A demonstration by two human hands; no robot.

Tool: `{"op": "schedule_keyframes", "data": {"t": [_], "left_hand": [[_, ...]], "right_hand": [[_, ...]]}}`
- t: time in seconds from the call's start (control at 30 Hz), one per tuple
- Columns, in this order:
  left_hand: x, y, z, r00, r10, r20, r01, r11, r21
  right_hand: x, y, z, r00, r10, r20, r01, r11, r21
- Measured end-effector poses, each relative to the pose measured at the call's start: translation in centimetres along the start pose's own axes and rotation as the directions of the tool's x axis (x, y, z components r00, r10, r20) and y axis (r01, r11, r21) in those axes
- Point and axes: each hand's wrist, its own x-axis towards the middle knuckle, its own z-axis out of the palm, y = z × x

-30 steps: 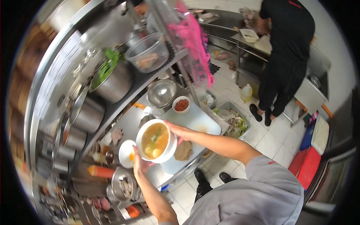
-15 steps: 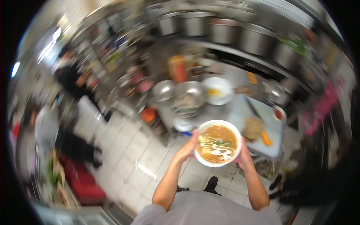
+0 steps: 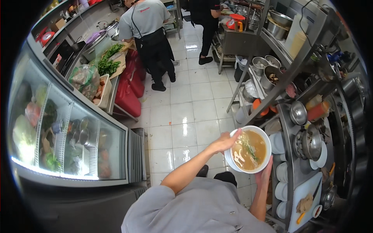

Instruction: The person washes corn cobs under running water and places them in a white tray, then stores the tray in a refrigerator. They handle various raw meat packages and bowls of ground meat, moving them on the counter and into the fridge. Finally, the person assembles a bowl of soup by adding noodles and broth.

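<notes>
A white bowl of brown noodle soup [image 3: 252,149], topped with chopped greens and pale streaks, is held level in front of me over the tiled floor. My left hand [image 3: 225,142] grips its left rim, the thumb lying over the edge. My right hand [image 3: 265,173] supports the lower right side, its fingers partly hidden under the bowl. Just right of the bowl are stacked white bowls [image 3: 282,182] on a shelf below the steel counter [image 3: 294,165].
At left stands a glass-door fridge [image 3: 72,136]. Beyond it, red bins [image 3: 126,95] sit under a counter with leafy greens [image 3: 108,62]. Two co-workers, one in a grey shirt [image 3: 145,19], stand ahead on the white tiles. A cutting board [image 3: 301,194] with a knife lies at lower right.
My view has swung left, from the counter with its pots toward the aisle and fridge. The bowl stays in both my hands and now sits further right in view.
</notes>
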Motion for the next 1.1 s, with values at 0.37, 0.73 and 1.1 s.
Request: {"op": "schedule_keyframes", "data": {"t": [0.37,0.73,1.1], "left_hand": [[8.0,1.3,-20.0,0.974,-0.034,-0.225,-0.008,0.983,-0.182],[21.9,8.7,-36.1,0.947,-0.202,-0.251,0.108,0.933,-0.343],[37.7,14.9,-54.1,0.959,-0.122,-0.256,0.021,0.93,-0.367]], "right_hand": [[21.7,2.7,14.0,0.947,0.197,0.254,-0.14,0.964,-0.226],[44.4,1.9,27.1,0.876,0.144,0.46,0.055,0.919,-0.391],[65.7,2.3,42.1,0.902,0.112,0.417,0.102,0.883,-0.459]]}}
